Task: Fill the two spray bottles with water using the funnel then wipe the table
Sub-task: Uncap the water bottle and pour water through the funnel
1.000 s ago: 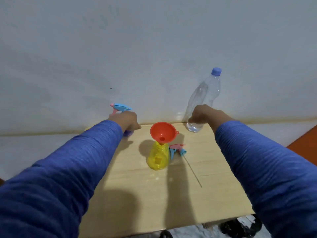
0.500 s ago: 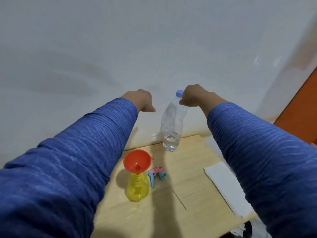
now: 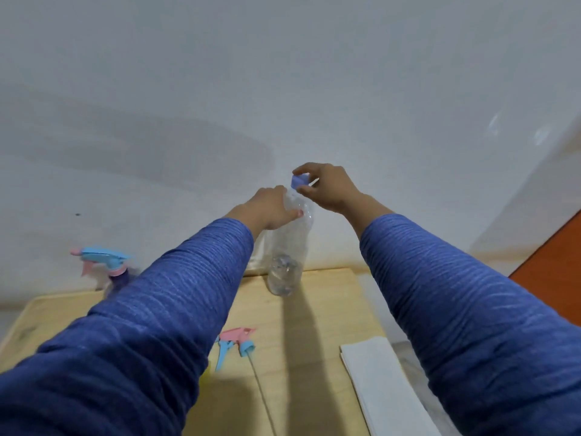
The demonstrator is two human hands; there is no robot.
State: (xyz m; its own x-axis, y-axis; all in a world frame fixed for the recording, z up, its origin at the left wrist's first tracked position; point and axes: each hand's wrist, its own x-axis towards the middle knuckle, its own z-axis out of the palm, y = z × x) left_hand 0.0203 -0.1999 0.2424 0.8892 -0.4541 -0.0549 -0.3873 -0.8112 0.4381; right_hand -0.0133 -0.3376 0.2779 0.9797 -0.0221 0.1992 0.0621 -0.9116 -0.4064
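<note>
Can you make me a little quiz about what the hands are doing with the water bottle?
1. True or false: the left hand grips the clear water bottle near its shoulder.
2. What do the right hand fingers pinch? A) the blue cap B) the white cloth C) the loose sprayer head
3. Fill in: the purple spray bottle stands at the back ____ of the table.

Key: 1 true; 2 A; 3 left.
</note>
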